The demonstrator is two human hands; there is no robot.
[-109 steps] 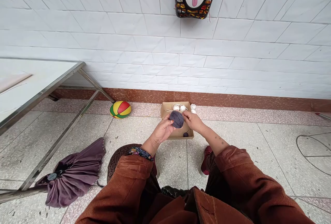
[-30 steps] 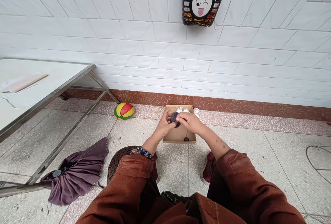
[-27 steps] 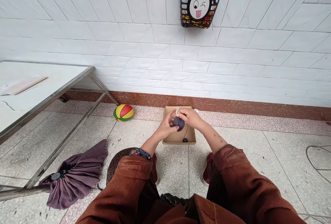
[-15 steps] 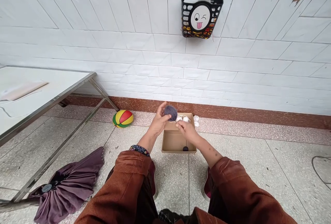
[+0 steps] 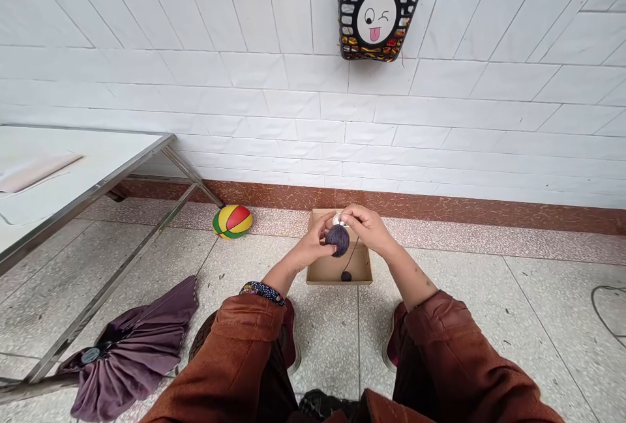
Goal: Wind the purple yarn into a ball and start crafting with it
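Observation:
My left hand (image 5: 315, 240) is closed around a dark purple-grey ball of yarn (image 5: 337, 240), thumb in front and fingers behind it. Just above and to the right, my right hand (image 5: 366, 226) pinches the yarn strand (image 5: 353, 248), which runs down to a smaller dark yarn ball (image 5: 346, 276). That smaller ball rests in the open cardboard box (image 5: 320, 274) on the floor below my hands. Part of a white yarn ball (image 5: 337, 218) shows behind my hands, against the box's raised lid; the rest is hidden.
A striped ball (image 5: 233, 221) lies by the wall, near the leg of a metal-framed table (image 5: 147, 152). A purple folded umbrella (image 5: 141, 345) sits at lower left. The black basket (image 5: 380, 19) hangs on the tiled wall. A cable (image 5: 604, 309) lies at far right.
My right hand has moved up and to the right of the larger yarn ball, pulling the strand with it. My left hand has brought that ball lower and slightly right.

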